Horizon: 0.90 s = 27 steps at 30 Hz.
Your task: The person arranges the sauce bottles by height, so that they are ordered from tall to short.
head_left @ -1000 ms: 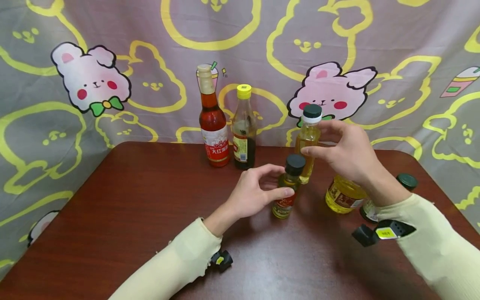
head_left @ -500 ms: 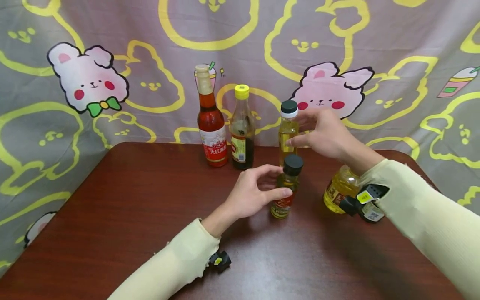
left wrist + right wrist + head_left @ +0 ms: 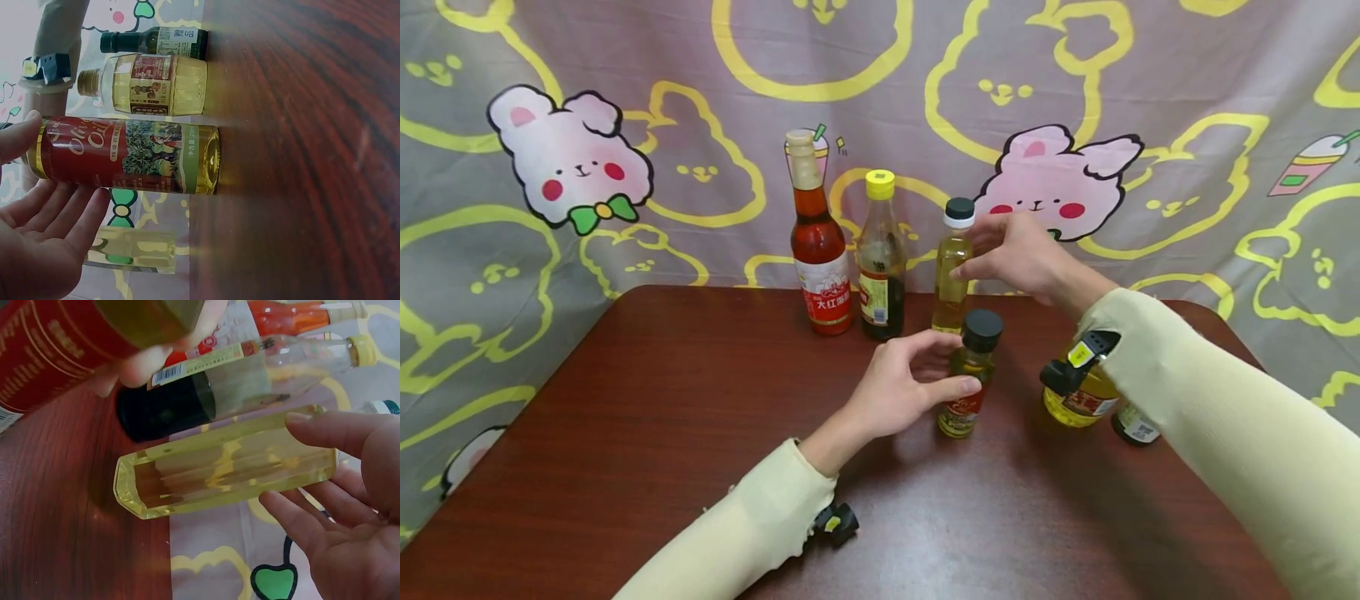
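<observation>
R hand (image 3: 1022, 254) has thumb & fingertips on opposite sides of the pale oil bottle (image 3: 951, 292), up near the neck, w/ the lower body unsupported; that bottle is upright at the back of the table (image 3: 715, 433), just right of the soy bottle (image 3: 874, 304); can't tell if its base is down. A high grip on smooth sides could slip or let it swing, prob. knocking the soy bottle, then the red vinegar bottle (image 3: 829, 292) beside it. L hand (image 3: 898, 387) holds the olive oil bottle (image 3: 962, 408) upright in front, thumb one side, fingers round the other; drawing the pale one fwd could bump its black cap. R sleeve (image 3: 1180, 408) & wrist cam (image 3: 1078, 358) overlap the oil jug (image 3: 1075, 408) in head view, so a low pullback might clip it or the dark bottle (image 3: 1135, 425) next to it.
</observation>
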Each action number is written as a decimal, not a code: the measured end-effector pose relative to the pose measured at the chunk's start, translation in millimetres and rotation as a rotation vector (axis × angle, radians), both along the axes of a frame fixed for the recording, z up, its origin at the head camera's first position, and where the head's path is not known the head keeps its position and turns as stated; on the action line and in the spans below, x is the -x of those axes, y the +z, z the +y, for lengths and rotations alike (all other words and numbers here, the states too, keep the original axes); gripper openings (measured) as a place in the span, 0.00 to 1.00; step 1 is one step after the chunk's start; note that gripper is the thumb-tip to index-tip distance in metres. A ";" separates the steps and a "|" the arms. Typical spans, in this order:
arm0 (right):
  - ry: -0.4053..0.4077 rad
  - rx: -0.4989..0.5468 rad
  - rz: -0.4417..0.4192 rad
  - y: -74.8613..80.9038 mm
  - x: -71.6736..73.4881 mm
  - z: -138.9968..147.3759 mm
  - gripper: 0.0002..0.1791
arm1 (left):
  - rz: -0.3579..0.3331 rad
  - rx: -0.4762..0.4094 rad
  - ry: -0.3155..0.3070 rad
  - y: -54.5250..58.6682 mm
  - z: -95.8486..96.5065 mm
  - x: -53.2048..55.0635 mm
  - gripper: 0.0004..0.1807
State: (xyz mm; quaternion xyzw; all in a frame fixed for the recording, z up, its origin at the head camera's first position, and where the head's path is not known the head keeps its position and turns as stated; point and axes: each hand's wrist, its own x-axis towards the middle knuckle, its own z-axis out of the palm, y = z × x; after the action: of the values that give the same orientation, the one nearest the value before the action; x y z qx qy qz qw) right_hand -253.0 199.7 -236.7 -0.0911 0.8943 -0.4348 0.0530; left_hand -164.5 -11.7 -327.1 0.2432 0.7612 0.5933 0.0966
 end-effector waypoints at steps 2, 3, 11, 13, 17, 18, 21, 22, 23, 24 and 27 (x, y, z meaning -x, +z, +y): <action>0.002 0.007 -0.007 -1.9 3.7 -1.5 0.27 | 0.003 -0.001 -0.001 -0.2 -0.3 0.2 0.26; 0.005 0.012 -0.008 -2.9 5.5 -2.2 0.27 | 0.006 -0.002 -0.002 0.0 -0.4 0.3 0.26; 0.028 0.027 -0.032 -11.4 16.1 -4.3 0.28 | -0.010 0.009 0.000 0.6 -1.1 0.1 0.26; 0.030 0.023 -0.039 -13.3 17.9 -4.0 0.28 | -0.017 0.013 0.001 0.3 -1.0 0.2 0.26; 0.039 0.023 -0.046 -15.8 21.1 -4.2 0.28 | -0.011 0.013 0.000 -0.4 -0.9 0.3 0.26; 0.041 0.025 -0.048 -16.0 21.7 -4.3 0.28 | -0.010 0.013 -0.001 -0.5 -0.9 0.4 0.26; 0.043 0.024 -0.059 -15.7 23.0 -5.3 0.29 | 0.002 0.010 -0.002 0.3 -0.8 -0.2 0.26; 0.043 0.021 -0.061 -15.4 23.2 -5.6 0.30 | 0.002 0.010 -0.001 0.4 -0.9 -0.2 0.26; 0.044 0.017 -0.063 -14.9 23.3 -6.0 0.30 | 0.006 0.009 0.000 0.7 -0.9 -0.4 0.26; 0.045 0.013 -0.064 -14.6 23.5 -6.6 0.30 | 0.008 0.009 0.001 0.8 -1.0 -0.3 0.26; 0.043 0.001 -0.063 -13.7 24.0 -8.4 0.31 | 0.007 0.010 0.004 0.8 -1.1 0.3 0.25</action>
State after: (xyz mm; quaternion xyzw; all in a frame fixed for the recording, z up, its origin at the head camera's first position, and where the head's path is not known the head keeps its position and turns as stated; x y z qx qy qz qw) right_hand -277.0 191.3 -250.5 -0.0964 0.8899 -0.4365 0.0906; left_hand -164.8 -12.8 -326.2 0.2432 0.7651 0.5887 0.0939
